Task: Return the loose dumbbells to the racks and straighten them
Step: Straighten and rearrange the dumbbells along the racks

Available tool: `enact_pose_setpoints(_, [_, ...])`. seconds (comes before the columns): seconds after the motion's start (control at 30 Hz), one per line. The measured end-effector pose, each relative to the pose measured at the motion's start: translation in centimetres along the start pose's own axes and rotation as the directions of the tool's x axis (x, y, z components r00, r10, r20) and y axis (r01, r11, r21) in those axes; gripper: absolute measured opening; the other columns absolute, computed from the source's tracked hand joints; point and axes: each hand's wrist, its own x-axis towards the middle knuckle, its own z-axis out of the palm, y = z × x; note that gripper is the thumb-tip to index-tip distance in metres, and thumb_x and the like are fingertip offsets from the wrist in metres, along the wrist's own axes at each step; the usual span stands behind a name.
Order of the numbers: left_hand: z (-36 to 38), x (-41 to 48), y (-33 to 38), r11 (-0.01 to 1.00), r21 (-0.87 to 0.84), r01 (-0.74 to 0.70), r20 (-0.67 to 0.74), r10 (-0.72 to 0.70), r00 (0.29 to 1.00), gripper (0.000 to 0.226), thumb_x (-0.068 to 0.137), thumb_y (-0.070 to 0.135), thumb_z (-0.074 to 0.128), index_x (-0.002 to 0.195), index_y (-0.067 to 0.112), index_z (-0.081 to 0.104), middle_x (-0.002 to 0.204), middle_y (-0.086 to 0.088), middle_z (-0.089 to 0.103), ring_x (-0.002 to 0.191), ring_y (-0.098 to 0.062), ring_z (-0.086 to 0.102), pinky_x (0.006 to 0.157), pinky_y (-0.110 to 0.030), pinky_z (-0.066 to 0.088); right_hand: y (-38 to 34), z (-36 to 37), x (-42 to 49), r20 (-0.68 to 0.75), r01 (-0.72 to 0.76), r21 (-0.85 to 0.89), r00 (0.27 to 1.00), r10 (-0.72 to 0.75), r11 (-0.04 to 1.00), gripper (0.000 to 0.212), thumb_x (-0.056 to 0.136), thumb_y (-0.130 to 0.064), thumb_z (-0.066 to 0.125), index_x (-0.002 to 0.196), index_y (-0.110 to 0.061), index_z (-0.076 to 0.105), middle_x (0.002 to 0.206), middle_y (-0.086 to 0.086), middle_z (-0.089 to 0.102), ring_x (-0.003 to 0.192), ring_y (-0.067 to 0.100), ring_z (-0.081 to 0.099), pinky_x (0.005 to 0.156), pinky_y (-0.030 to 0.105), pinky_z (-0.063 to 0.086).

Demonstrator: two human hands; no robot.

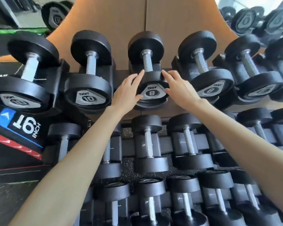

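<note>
A black dumbbell marked 8 (151,92) lies in a cradle on the top tier of the rack, its steel handle pointing away from me. My left hand (128,91) presses flat against the left side of its near head. On the right side of that head rests my right hand (178,89). The fingers of both hands are spread and touch the head without wrapping around it. A second dumbbell marked 8 (210,90) sits just to the right, and two marked 10 (88,97) (21,101) sit to the left.
Two lower tiers hold several more black dumbbells (149,142). A black plyo box marked 16 INCH (23,126) stands at the left. A wooden wall panel (145,18) backs the rack, with mirrors on either side. Speckled rubber floor (5,193) shows at the bottom left.
</note>
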Motion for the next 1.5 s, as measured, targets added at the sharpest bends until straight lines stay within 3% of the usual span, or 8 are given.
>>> enact_pose_setpoints(0.13, [0.0, 1.6, -0.6, 0.98, -0.198, -0.014, 0.056, 0.026, 0.998, 0.08, 0.09, 0.005, 0.06, 0.151, 0.03, 0.015, 0.125, -0.011, 0.047, 0.113, -0.025, 0.049, 0.089, -0.029, 0.039, -0.1, -0.3, 1.0, 0.039, -0.059, 0.017, 0.998, 0.058, 0.998, 0.062, 0.093, -0.013, 0.053, 0.146, -0.012, 0.021, 0.134, 0.015, 0.041, 0.097, 0.045, 0.055, 0.082, 0.048, 0.046])
enact_pose_setpoints(0.3, [-1.0, 2.7, -0.7, 0.982, -0.19, -0.02, 0.159, 0.05, 0.986, 0.079, 0.09, 0.001, 0.057, 0.15, 0.035, 0.017, 0.102, -0.009, 0.041, 0.088, -0.019, 0.041, 0.078, -0.027, 0.033, 0.1, -0.7, 1.7, 0.058, -0.071, 0.017, 0.996, 0.07, 0.997, 0.051, 0.091, -0.014, 0.055, 0.137, -0.007, 0.034, 0.131, 0.015, 0.041, 0.101, 0.046, 0.051, 0.085, 0.048, 0.04])
enact_pose_setpoints(0.63, [-1.8, 4.8, 0.1, 0.991, -0.044, -0.125, 0.246, 0.132, 0.96, 0.084, 0.088, 0.001, 0.057, 0.15, 0.035, 0.012, 0.097, -0.007, 0.034, 0.091, -0.023, 0.039, 0.083, -0.043, 0.045, 0.9, 0.6, 1.3, 0.02, -0.168, 0.185, 0.986, 0.167, 0.968, 0.047, 0.091, -0.009, 0.054, 0.135, -0.01, 0.036, 0.132, 0.012, 0.041, 0.104, 0.041, 0.051, 0.087, 0.045, 0.039])
enact_pose_setpoints(0.83, [-1.6, 3.8, -1.3, 0.989, -0.087, -0.116, 0.175, 0.13, 0.976, 0.081, 0.088, 0.002, 0.058, 0.15, 0.033, 0.015, 0.095, -0.005, 0.035, 0.088, -0.018, 0.035, 0.079, -0.038, 0.04, 0.3, 0.7, 1.8, 0.015, -0.124, 0.142, 0.992, 0.123, 0.982, 0.049, 0.09, -0.01, 0.055, 0.135, -0.01, 0.036, 0.132, 0.012, 0.041, 0.101, 0.04, 0.052, 0.086, 0.045, 0.039])
enact_pose_setpoints(1.1, [-0.5, 2.3, -1.9, 0.972, -0.221, -0.082, 0.051, 0.095, 0.994, 0.079, 0.088, 0.002, 0.058, 0.149, 0.034, 0.02, 0.104, -0.005, 0.046, 0.095, -0.02, 0.048, 0.084, -0.035, 0.043, -0.3, 1.4, 1.3, -0.042, -0.161, 0.116, 0.985, 0.166, 0.98, 0.048, 0.09, -0.011, 0.055, 0.134, -0.01, 0.035, 0.13, 0.012, 0.041, 0.091, 0.049, 0.053, 0.076, 0.049, 0.043])
enact_pose_setpoints(1.27, [-0.4, 1.5, -1.6, 0.984, -0.166, -0.07, 0.082, 0.084, 0.993, 0.079, 0.091, 0.002, 0.054, 0.15, 0.034, 0.011, 0.129, -0.009, 0.045, 0.113, -0.027, 0.049, 0.086, -0.034, 0.04, -0.8, 1.0, -1.3, 0.063, -0.143, 0.186, 0.989, 0.134, 0.972, 0.079, 0.089, -0.019, 0.059, 0.148, -0.013, 0.007, 0.151, 0.008, 0.021, 0.113, 0.037, 0.05, 0.097, 0.046, 0.038])
enact_pose_setpoints(1.37, [-0.4, -1.5, -3.3, 0.995, -0.101, -0.021, 0.087, 0.029, 0.996, 0.078, 0.091, -0.002, 0.053, 0.15, 0.032, 0.015, 0.151, -0.006, 0.032, 0.135, -0.027, 0.035, 0.104, -0.041, 0.036, -0.6, 0.5, -4.8, 0.063, -0.072, 0.089, 0.996, 0.066, 0.993, 0.077, 0.091, -0.024, 0.057, 0.149, -0.012, 0.009, 0.153, 0.008, 0.021, 0.129, 0.03, 0.039, 0.11, 0.055, 0.022])
enact_pose_setpoints(1.5, [-1.8, -7.2, -5.5, 0.996, 0.045, -0.081, 0.041, 0.079, 0.996, 0.061, 0.092, 0.013, 0.057, 0.147, 0.02, 0.031, 0.149, -0.008, 0.038, 0.14, -0.027, 0.029, 0.112, -0.045, 0.029, -0.2, -0.3, -9.2, -0.013, -0.061, 0.054, 0.998, 0.062, 0.997, 0.072, 0.091, -0.03, 0.056, 0.148, -0.012, 0.016, 0.152, 0.006, 0.024, 0.138, 0.025, 0.026, 0.113, 0.054, 0.018])
